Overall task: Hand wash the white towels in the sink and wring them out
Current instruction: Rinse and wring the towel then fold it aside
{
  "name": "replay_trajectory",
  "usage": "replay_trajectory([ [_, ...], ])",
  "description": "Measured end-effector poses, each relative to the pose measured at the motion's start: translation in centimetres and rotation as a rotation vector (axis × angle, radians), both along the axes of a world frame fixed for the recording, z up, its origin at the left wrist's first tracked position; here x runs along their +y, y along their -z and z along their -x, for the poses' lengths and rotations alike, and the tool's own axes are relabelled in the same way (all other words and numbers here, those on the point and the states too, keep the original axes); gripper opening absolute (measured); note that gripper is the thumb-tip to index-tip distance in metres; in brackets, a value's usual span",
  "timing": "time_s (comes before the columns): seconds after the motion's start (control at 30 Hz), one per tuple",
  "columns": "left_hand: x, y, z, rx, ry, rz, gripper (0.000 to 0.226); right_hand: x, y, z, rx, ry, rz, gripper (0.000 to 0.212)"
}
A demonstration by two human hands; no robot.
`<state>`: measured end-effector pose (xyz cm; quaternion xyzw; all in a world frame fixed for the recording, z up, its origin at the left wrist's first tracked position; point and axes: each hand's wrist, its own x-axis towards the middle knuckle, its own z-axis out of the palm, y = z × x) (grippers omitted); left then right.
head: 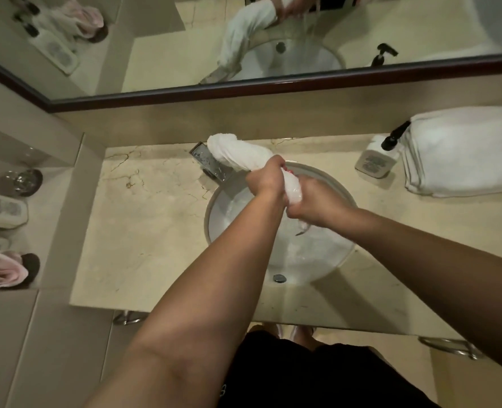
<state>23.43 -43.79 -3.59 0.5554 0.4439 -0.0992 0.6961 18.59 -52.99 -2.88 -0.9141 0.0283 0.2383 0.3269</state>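
Note:
A wet white towel (238, 153) is twisted into a thick roll above the round sink (329, 181). My left hand (266, 178) grips the roll near its middle, and my right hand (311, 201) grips it just below, the two hands close together. The far end of the towel drapes over the chrome faucet (211, 164) at the back left of the basin. Its short lower end hangs under my right hand, over soapy water in the basin. A stack of folded white towels (461, 151) lies on the counter at the right.
A soap pump bottle (380, 157) stands between the sink and the folded stack. The marble counter (144, 219) extends left of the basin. A side shelf at the left carries a glass (26, 181), white trays and a pink cloth (2, 270). A mirror (155, 39) hangs behind.

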Motion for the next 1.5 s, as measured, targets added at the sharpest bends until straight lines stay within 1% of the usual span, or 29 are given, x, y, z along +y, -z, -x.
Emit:
replay_trajectory([
  [0.03,0.0,0.3,-0.3,0.020,-0.019,-0.021,0.013,0.2,0.3,0.1,-0.047,0.010,0.055,0.051],
  [0.1,0.3,0.7,-0.8,0.050,-0.042,-0.039,0.026,0.7,0.7,0.3,-0.163,0.009,0.149,0.054],
  [0.17,0.6,0.8,-1.3,0.084,-0.036,-0.037,0.024,1.1,1.4,0.6,-0.276,-0.016,0.197,0.053],
  [0.23,1.0,0.4,-1.5,0.108,0.010,0.001,0.021,1.3,1.8,0.9,-0.315,0.009,0.183,0.053],
  [0.3,1.8,-0.6,-1.9,0.086,0.143,0.128,0.021,1.6,1.0,1.2,-0.295,0.117,0.059,0.052],
  [0.33,2.5,-1.4,-1.9,0.046,0.228,0.222,0.018,1.8,0.2,1.2,-0.243,0.211,-0.060,0.050],
  [0.4,4.6,-2.4,-1.7,-0.069,0.327,0.455,0.015,2.1,-1.8,0.9,-0.056,0.446,-0.396,0.041],
  [0.47,7.2,-2.1,-1.2,-0.172,0.280,0.735,0.026,2.7,-3.1,0.4,0.132,0.611,-0.727,0.030],
  [0.5,8.1,-1.7,-0.8,-0.201,0.269,0.837,0.034,3.0,-3.7,0.4,0.203,0.644,-0.872,0.021],
  [0.57,8.7,-1.0,-0.5,-0.231,0.335,0.897,0.056,3.8,-4.1,0.4,0.344,0.641,-1.187,0.009],
  [0.6,8.6,-0.6,-0.4,-0.250,0.389,0.915,0.070,4.2,-4.1,0.6,0.425,0.618,-1.346,0.010],
  [0.63,8.5,-0.7,-0.5,-0.285,0.455,0.977,0.085,4.8,-4.1,0.6,0.498,0.578,-1.504,0.015],
  [0.67,8.2,-0.9,-0.6,-0.330,0.539,1.083,0.096,5.1,-3.9,0.6,0.565,0.514,-1.664,0.023],
  [0.73,7.3,-2.0,-0.7,-0.371,0.722,1.342,0.103,5.8,-3.5,0.8,0.709,0.352,-1.965,0.032],
  [0.77,6.8,-2.4,-0.9,-0.370,0.768,1.430,0.102,5.9,-3.1,0.8,0.772,0.289,-2.066,0.034],
  [0.8,6.3,-2.5,-1.1,-0.368,0.780,1.477,0.095,5.9,-2.7,0.7,0.813,0.248,-2.120,0.035],
  [0.83,6.1,-2.7,-1.3,-0.373,0.753,1.478,0.082,5.7,-2.5,0.7,0.842,0.224,-2.122,0.035],
  [0.87,6.0,-2.9,-1.6,-0.385,0.694,1.451,0.064,5.5,-2.3,0.6,0.860,0.219,-2.077,0.035],
  [0.93,6.5,-3.1,-2.4,-0.387,0.577,1.350,0.033,5.1,-2.6,0.5,0.858,0.246,-1.887,0.037],
  [0.97,6.8,-3.2,-2.7,-0.339,0.543,1.256,0.024,5.0,-3.0,0.6,0.839,0.297,-1.769,0.036],
  [1.03,7.4,-2.8,-3.1,-0.217,0.529,0.947,0.011,5.0,-3.5,0.5,0.756,0.442,-1.495,0.028],
  [1.07,7.4,-2.6,-3.3,-0.139,0.535,0.813,0.014,5.0,-3.7,0.4,0.703,0.473,-1.356,0.023],
  [1.1,7.4,-2.4,-3.4,-0.066,0.535,0.717,0.022,5.0,-3.9,0.2,0.664,0.460,-1.227,0.022],
  [1.17,6.8,-2.0,-3.5,0.014,0.563,0.522,0.029,4.9,-4.0,0.1,0.588,0.410,-0.964,0.024],
  [1.23,6.1,-1.8,-3.1,0.030,0.567,0.358,0.024,5.0,-3.7,0.1,0.489,0.392,-0.689,0.023],
  [1.3,5.8,-1.5,-2.6,0.020,0.525,0.259,0.020,5.5,-3.0,0.1,0.378,0.365,-0.462,0.025],
  [1.4,5.4,-1.2,-2.0,0.002,0.423,0.133,0.020,6.3,-1.8,0.2,0.194,0.343,-0.218,0.017],
  [1.5,4.9,-0.8,-1.5,0.004,0.295,0.070,0.019,6.4,-0.4,0.3,0.073,0.325,-0.140,0.015],
])
